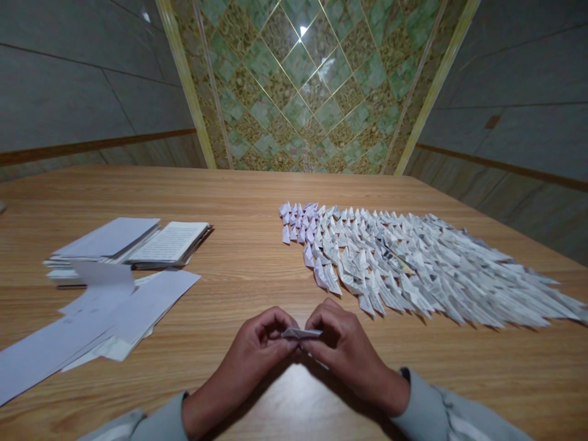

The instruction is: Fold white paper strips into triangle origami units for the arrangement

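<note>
Loose paper sheets (pixel 114 312) are spread at the left of the wooden table (pixel 248 263), with a stack of booklets (pixel 138 244) just behind them. Near the front edge, a small folded paper piece (pixel 302 333) is pinched between the left hand (pixel 255 352) and the right hand (pixel 342 346), fingers of both curled around it. To the right, many folded paper boats (pixel 413 263) are laid out in close rows.
</note>
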`<state>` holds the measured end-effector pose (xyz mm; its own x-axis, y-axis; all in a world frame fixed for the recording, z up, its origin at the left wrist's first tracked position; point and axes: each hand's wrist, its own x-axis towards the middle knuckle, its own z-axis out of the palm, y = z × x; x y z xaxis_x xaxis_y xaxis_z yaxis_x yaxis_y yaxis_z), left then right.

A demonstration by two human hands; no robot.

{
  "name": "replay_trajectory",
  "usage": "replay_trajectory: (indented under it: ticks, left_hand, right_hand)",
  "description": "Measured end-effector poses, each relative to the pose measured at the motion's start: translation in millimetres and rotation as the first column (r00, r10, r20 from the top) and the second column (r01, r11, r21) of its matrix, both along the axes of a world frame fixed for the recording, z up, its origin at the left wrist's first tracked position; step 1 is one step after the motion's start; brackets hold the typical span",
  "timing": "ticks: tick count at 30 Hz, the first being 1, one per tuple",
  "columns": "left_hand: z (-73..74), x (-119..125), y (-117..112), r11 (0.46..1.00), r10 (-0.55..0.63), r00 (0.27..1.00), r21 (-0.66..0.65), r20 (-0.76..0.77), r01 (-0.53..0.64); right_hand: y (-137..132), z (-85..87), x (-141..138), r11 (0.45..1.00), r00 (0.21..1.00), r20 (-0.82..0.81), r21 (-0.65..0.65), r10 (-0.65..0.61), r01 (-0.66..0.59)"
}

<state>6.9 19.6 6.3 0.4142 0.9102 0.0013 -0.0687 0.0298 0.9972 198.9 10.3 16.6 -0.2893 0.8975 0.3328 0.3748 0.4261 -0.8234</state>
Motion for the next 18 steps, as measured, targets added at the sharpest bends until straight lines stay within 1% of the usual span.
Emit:
replay_trajectory:
  ticks: [2,3,4,6,7,8,9,10,12,13,15,18]
  left_hand:
    - [1.1,-2,-1,0.986,0.045,0.991,0.164,-0.124,-0.024]
    - [1.8,-3,-1,0.962,0.093,0.977,0.272,-0.190,-0.038]
    - [2.6,-4,-1,0.921,0.153,0.957,0.387,-0.247,-0.048]
    - [4.0,-7,-1,0.801,0.259,0.912,0.599,-0.317,-0.019]
    - [4.6,-9,-1,0.740,0.287,0.895,0.673,-0.342,0.020]
    - [4.8,-9,-1,0.691,0.297,0.879,0.719,-0.372,0.070]
    - [4.5,-10,0,0.659,0.293,0.863,0.741,-0.412,0.130]
    - [3.7,-10,0,0.639,0.285,0.840,0.745,-0.461,0.192]
    - [0.2,-11,1,0.617,0.279,0.782,0.728,-0.557,0.298]
    - [-2.3,-11,2,0.609,0.283,0.753,0.718,-0.594,0.337]
    - [-7.4,-11,3,0.605,0.303,0.703,0.700,-0.643,0.380]
    - [-11.0,-13,3,0.629,0.316,0.664,0.674,-0.678,0.389]
  right_hand:
    - [2,-2.3,2,0.985,0.998,0.068,0.175,-0.008,-0.004]
    - [3,-3.4,4,0.963,0.993,0.120,0.268,-0.022,-0.011]
    - [3,-4.2,5,0.935,0.983,0.179,0.354,-0.047,-0.020]
    - [5,-5.2,7,0.870,0.944,0.307,0.490,-0.121,-0.048]
    - [5,-5.6,8,0.842,0.917,0.366,0.535,-0.159,-0.068]
    - [6,-6.1,8,0.818,0.890,0.414,0.568,-0.190,-0.089]
    - [6,-6.8,7,0.800,0.866,0.452,0.590,-0.213,-0.111]
    - [6,-7.7,7,0.788,0.846,0.483,0.601,-0.226,-0.133]
    - [7,-9.7,5,0.786,0.812,0.536,0.595,-0.233,-0.168]
    - [7,-10.5,5,0.794,0.797,0.559,0.580,-0.227,-0.181]
    - [7,-10.9,5,0.827,0.772,0.607,0.522,-0.190,-0.207]
    - [5,-6.7,9,0.898,0.760,0.645,0.375,-0.074,-0.231]
